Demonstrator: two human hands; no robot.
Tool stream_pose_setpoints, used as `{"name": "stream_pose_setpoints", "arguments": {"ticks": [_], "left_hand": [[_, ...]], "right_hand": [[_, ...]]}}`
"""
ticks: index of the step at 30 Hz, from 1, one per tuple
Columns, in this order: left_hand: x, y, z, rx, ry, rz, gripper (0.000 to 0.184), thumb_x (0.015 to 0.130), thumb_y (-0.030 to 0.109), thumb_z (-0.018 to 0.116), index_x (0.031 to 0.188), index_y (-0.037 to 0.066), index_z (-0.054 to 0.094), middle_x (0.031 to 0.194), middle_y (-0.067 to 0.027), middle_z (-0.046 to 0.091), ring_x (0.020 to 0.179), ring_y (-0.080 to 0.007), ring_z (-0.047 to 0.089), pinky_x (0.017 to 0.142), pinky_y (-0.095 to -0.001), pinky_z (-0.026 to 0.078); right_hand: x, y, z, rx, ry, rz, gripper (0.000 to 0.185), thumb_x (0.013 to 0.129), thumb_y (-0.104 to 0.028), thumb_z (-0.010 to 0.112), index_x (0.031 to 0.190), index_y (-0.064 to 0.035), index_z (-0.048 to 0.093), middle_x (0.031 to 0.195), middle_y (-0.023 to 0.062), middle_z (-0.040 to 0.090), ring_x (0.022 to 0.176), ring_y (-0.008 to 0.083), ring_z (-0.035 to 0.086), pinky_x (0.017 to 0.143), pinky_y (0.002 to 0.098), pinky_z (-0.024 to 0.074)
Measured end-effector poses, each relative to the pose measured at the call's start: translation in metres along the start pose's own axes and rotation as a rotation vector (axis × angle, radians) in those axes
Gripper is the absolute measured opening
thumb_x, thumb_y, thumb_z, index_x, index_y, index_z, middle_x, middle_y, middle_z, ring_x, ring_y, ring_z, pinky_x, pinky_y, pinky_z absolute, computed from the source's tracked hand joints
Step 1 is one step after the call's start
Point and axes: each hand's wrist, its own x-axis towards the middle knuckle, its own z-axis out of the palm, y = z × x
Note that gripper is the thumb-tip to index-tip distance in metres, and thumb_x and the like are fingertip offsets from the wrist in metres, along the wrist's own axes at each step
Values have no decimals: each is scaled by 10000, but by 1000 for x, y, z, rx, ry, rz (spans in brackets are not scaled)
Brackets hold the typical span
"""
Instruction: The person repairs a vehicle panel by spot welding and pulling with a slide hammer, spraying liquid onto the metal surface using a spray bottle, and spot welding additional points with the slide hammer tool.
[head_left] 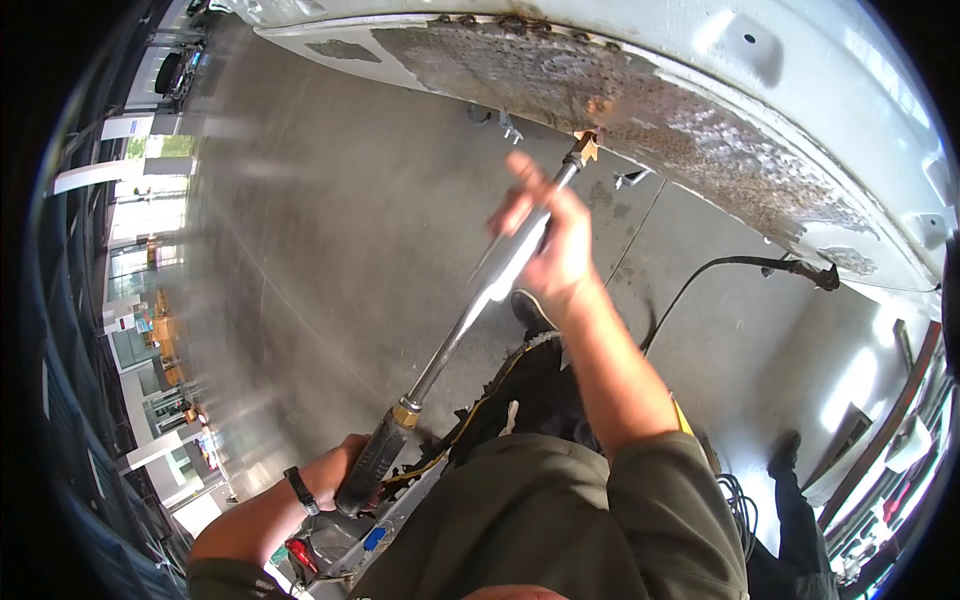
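A long metal slide hammer (445, 350) runs diagonally from lower left to upper right. My left hand (345, 465) is wrapped round its black handle at the lower left. Around the silver sliding weight (518, 250) is my right hand (550, 225), blurred by motion, with some fingers raised off the metal; whether it grips the weight is unclear. The tool's brass-coloured tip (587, 147) meets the lower edge of a white vehicle panel (640, 105), where the paint is stripped to rough, dented metal. A small orange glow shows on the panel just above the tip.
A black cable (700, 270) with a clamp end (825, 277) hangs at the panel's right edge. Another person's dark-clothed leg (800, 520) is at lower right, near coiled cables (738, 505). A cart with tools (375, 540) stands at lower left.
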Motion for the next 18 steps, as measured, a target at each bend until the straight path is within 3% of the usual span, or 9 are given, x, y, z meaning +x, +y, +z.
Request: {"name": "stream_pose_setpoints", "arguments": {"ticks": [1, 4, 5, 7, 8, 11, 13, 17, 18], "left_hand": [[-4, 0, 1, -5, -8, 9, 527, 1100, 532, 336, 1080, 94, 628, 724, -138, 668, 568, -280, 683, 542, -432, 583], [3, -17, -29, -132, -153, -201, 615, 1084, 597, 312, 939, 98, 641, 718, -199, 702, 606, -339, 704, 582, -492, 581], [6, -37, -46, -44, 23, -161, 578, 1084, 595, 332, 951, 116, 627, 703, -191, 684, 588, -340, 692, 564, -510, 572], [-12, -27, -20, 75, 96, -115, 524, 1087, 556, 360, 932, 122, 609, 663, -172, 645, 554, -338, 673, 540, -515, 566], [-5, -34, -33, -116, 98, -206, 462, 1089, 503, 389, 938, 119, 597, 635, -146, 611, 517, -320, 650, 506, -489, 566], [18, -41, -21, 98, 175, 6, 463, 1084, 483, 354, 961, 110, 600, 630, -120, 610, 488, -274, 628, 461, -438, 554], [38, -37, -17, 1, 73, -39, 486, 1074, 490, 347, 1004, 94, 620, 664, -107, 626, 507, -260, 632, 488, -417, 566], [100, -27, -28, 20, -126, 173, 551, 1058, 499, 335, 1056, 61, 669, 765, -105, 691, 624, -255, 682, 566, -416, 593], [115, -23, -31, 6, -166, 191, 549, 1050, 506, 350, 1067, 63, 673, 783, -109, 701, 630, -261, 688, 581, -417, 599]], "right_hand": [[-20, 28, 5, 19, -68, -20, 440, 949, -213, 692, 1327, -17, 580, 783, 30, 652, 702, 197, 667, 746, 381, 555], [-99, 115, 46, 11, 58, 292, 347, 952, -168, 682, 1249, 0, 620, 797, 38, 637, 737, 187, 666, 759, 345, 545], [-109, 125, 50, 42, 25, 319, 312, 956, -145, 674, 1225, 6, 630, 797, 37, 627, 750, 181, 661, 763, 333, 540], [-119, 132, 58, 21, 140, 444, 241, 962, -93, 648, 1185, -4, 638, 766, 32, 592, 763, 187, 641, 767, 338, 517], [-124, 134, 58, 30, 181, 421, 225, 982, -89, 638, 1192, -10, 632, 798, 24, 586, 802, 177, 640, 782, 342, 525], [-126, 129, 58, -53, 218, 371, 248, 991, -98, 645, 1224, -22, 610, 867, 30, 602, 815, 166, 643, 788, 335, 527], [-132, 126, 55, -123, 182, 349, 277, 977, -83, 649, 1243, -24, 597, 880, 31, 605, 819, 167, 646, 794, 334, 527], [-144, 126, 50, -303, 167, 234, 334, 947, -48, 644, 1274, -28, 578, 892, 36, 611, 832, 175, 652, 826, 337, 523], [-148, 127, 45, -366, 154, 207, 399, 929, -34, 638, 1317, -36, 548, 964, 44, 621, 909, 185, 650, 878, 336, 507]]}}
